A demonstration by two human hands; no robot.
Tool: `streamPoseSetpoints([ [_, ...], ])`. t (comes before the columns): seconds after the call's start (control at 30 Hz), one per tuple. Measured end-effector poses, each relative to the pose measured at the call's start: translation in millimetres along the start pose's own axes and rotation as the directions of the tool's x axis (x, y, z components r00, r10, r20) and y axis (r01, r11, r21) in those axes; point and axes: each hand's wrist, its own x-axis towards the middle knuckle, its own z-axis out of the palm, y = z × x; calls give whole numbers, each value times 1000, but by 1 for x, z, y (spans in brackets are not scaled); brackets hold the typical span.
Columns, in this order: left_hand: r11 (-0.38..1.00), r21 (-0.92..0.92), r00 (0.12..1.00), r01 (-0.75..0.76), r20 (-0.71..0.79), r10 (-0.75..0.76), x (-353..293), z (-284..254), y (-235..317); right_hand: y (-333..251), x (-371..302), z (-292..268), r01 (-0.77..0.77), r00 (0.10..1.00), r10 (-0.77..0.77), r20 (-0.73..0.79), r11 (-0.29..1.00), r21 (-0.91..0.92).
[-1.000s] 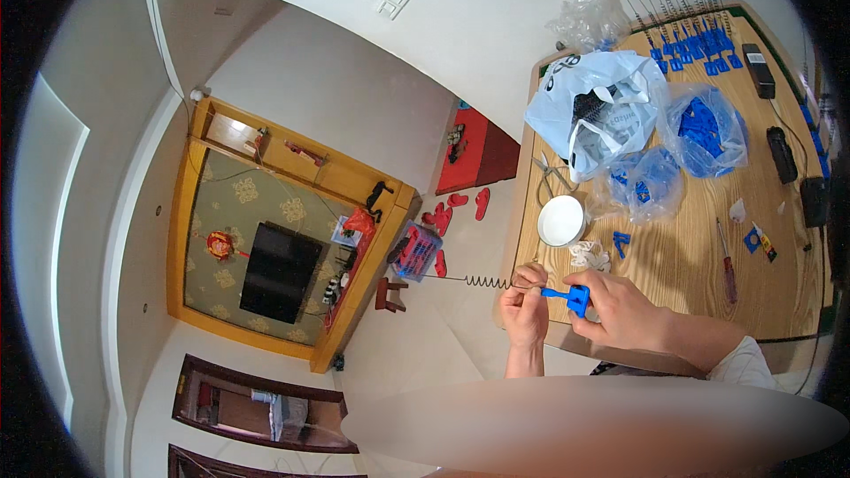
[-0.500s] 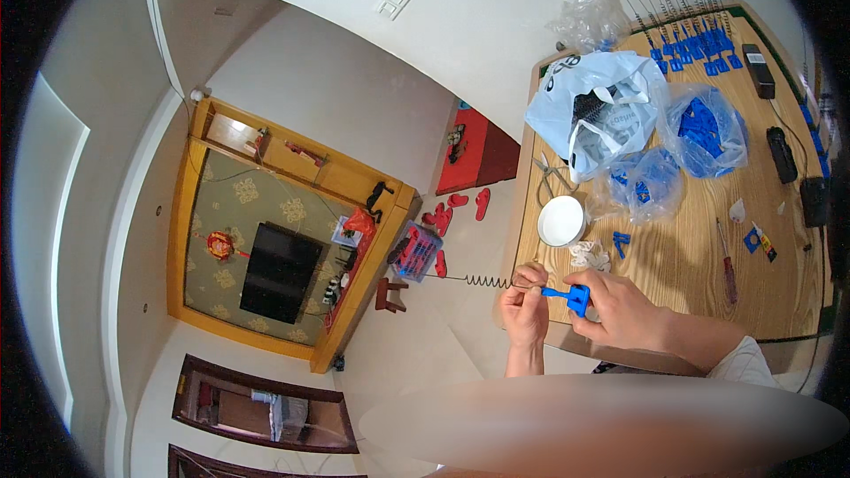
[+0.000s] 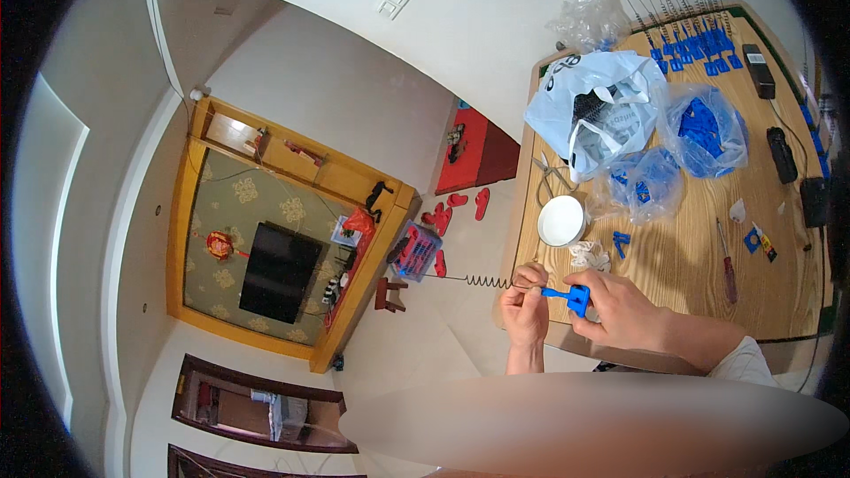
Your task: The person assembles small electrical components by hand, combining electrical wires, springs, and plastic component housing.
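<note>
Near the table's front left corner, my left hand (image 3: 524, 314) pinches a dark coiled spring wire (image 3: 488, 281) at its end. The wire runs out leftward past the table edge, over the floor. My right hand (image 3: 627, 312) grips a blue plastic piece (image 3: 579, 300) with a square block and a narrow stem. That stem points left and meets the wire at my left fingertips; the exact join is hidden by the fingers. Just beyond my hands lie a bundle of white cord (image 3: 590, 256), small blue clip-like parts (image 3: 622, 243) and a white bowl (image 3: 561, 221).
Pliers (image 3: 553, 182) lie behind the bowl. Plastic bags (image 3: 706, 134) of blue parts and a large light-blue bag (image 3: 611, 106) stand farther back. Several blue pieces with springs (image 3: 699, 46) line the far edge. At right are a screwdriver (image 3: 728, 267), a glue tube (image 3: 764, 242) and black devices (image 3: 781, 155).
</note>
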Motion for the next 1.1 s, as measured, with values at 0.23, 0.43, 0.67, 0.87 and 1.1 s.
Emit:
streamPoseSetpoints([
  [0.23,1000,-12,1000,-10,6,10,0,-4,-1,-1,2,1,-1,1000,1,2,1000,2],
  [0.43,1000,3,1000,-2,-4,2,-1,-2,0,0,1,2,-11,1000,10,13,1000,12],
  [0.67,1000,5,1000,4,-7,-4,-1,-3,0,-1,1,1,-12,1000,12,12,1000,13],
  [0.87,1000,-3,1000,4,-5,-4,-1,-4,-1,-1,1,1,-18,1000,18,5,1000,15],
  [1.1,1000,-16,1000,3,17,-3,-2,-6,-3,-1,1,1,-8,1000,8,6,1000,2],
])
